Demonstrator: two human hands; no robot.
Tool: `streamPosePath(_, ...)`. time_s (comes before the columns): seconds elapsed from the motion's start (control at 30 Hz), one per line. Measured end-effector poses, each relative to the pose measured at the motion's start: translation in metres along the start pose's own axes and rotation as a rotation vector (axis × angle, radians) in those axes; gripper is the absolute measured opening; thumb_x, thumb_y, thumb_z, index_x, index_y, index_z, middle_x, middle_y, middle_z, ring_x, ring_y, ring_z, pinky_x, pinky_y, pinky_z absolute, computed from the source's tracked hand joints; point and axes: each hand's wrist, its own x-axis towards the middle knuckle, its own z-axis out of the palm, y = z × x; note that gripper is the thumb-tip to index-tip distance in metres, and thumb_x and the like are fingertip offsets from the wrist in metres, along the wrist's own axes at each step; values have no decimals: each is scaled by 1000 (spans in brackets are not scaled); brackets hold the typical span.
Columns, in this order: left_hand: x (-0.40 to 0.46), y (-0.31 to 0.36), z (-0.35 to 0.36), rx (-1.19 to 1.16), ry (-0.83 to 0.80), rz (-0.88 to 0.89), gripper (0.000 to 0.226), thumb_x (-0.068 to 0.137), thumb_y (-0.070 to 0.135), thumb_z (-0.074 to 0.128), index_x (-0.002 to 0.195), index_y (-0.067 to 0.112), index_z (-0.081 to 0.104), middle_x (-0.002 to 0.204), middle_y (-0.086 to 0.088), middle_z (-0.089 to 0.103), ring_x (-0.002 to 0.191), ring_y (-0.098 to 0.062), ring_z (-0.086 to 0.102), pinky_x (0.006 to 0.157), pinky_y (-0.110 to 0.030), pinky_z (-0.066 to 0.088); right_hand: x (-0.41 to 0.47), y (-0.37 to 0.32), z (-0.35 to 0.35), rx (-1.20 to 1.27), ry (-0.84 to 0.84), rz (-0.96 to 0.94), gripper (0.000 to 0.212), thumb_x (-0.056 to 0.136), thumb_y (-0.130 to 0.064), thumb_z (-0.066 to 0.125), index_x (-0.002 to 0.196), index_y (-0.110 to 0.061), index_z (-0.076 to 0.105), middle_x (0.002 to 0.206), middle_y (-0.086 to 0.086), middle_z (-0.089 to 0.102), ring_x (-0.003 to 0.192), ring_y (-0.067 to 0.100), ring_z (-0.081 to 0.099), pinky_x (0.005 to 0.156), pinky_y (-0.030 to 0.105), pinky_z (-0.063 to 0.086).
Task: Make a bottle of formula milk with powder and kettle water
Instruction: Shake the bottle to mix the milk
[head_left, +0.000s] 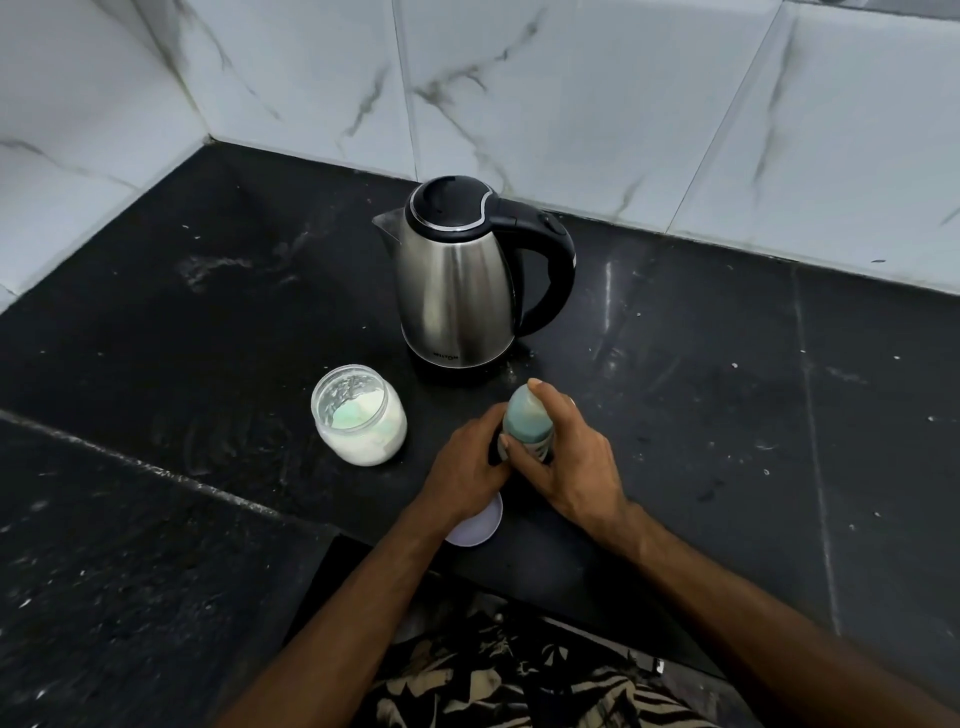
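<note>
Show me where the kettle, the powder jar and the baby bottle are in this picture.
kettle (457, 291): head view, on its steel body.
powder jar (358, 415): head view, on the powder seen through its open mouth.
baby bottle (527, 415): head view, on its upper part between both hands.

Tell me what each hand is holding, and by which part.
Both hold the baby bottle: the right hand grips its upper body, forefinger over the top; the left hand grips its lower part.
</note>
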Motion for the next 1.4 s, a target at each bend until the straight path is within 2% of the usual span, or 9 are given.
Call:
streamPosePath(0.3, 0, -1, -2, -36, -49, 17, 52, 86, 20, 64, 137, 21, 53, 125, 7, 68, 115, -9, 64, 95, -43, 53, -1, -3, -5, 35, -67, 66, 84, 80, -37, 79, 139, -48, 20, 134, 0, 56, 106, 20, 64, 87, 32, 54)
streamPosePath(0.5, 1, -8, -10, -92, -107, -23, 62, 82, 31, 80, 137, 25, 53, 130, 11, 65, 118, 2, 59, 100, -21, 48, 4, -3, -17, 252, -66, 167, 92, 81, -41, 77, 149, -50, 15, 128, -14, 60, 112, 5, 63, 93, 33, 55)
streamPosePath(0.67, -5, -24, -30, -50, 73, -66, 48, 92, 44, 59, 133, 20, 58, 130, 7, 65, 119, -1, 60, 102, -23, 46, 10, -4, -25, 391, 22, 240, 97, 79, -27, 81, 150, -36, 15, 113, -22, 62, 100, 0, 66, 82, 16, 53)
streamPosePath(0.8, -7, -39, -33, 163, 136, 32, 55, 97, 50, 43, 130, 12, 62, 130, -2, 65, 120, -11, 56, 103, -24, 41, 14, -11, -25, 470, 59, 266, 91, 80, -20, 80, 147, -32, 19, 108, -34, 59, 97, 4, 67, 81, 22, 56)
streamPosePath(0.9, -12, -51, -27, 186, 118, 40, 58, 96, 50, 38, 130, 9, 62, 131, -4, 64, 123, -15, 55, 107, -29, 40, 20, -17, -25, 625, 134, 328, 80, 85, -17, 75, 145, -29, 25, 113, -16, 59, 96, 9, 66, 77, 28, 58)
streamPosePath(1.03, -14, -58, -25, 177, 157, 48, 53, 98, 45, 39, 127, 8, 64, 130, -3, 64, 123, -11, 53, 107, -11, 32, 31, -23, -18, 908, 350, 554, 60, 93, -19, 66, 141, -30, 32, 99, -3, 65, 84, 12, 68, 62, 34, 57)
streamPosePath(1.1, -12, -60, -25, 157, 161, 37, 52, 99, 44, 39, 126, 9, 65, 129, -3, 65, 123, -12, 55, 108, -18, 36, 27, -28, -13, 963, 288, 603, 56, 94, -20, 65, 139, -32, 34, 92, -6, 69, 83, 14, 70, 63, 40, 59)
streamPosePath(1.23, -12, -63, -25, 130, 165, 37, 51, 98, 43, 40, 126, 9, 65, 129, -4, 66, 123, -18, 58, 107, -34, 44, 18, -34, -18, 740, -112, 425, 66, 85, -18, 74, 136, -39, 37, 109, 7, 65, 91, 19, 69, 72, 35, 60)
streamPosePath(1.4, -14, -61, -26, 134, 162, 28, 52, 98, 46, 39, 127, 12, 65, 131, 0, 64, 125, -14, 55, 109, -26, 39, 49, -35, -32, 966, 328, 530, 54, 95, -12, 61, 140, -22, 34, 82, -16, 71, 75, 8, 69, 58, 32, 58)
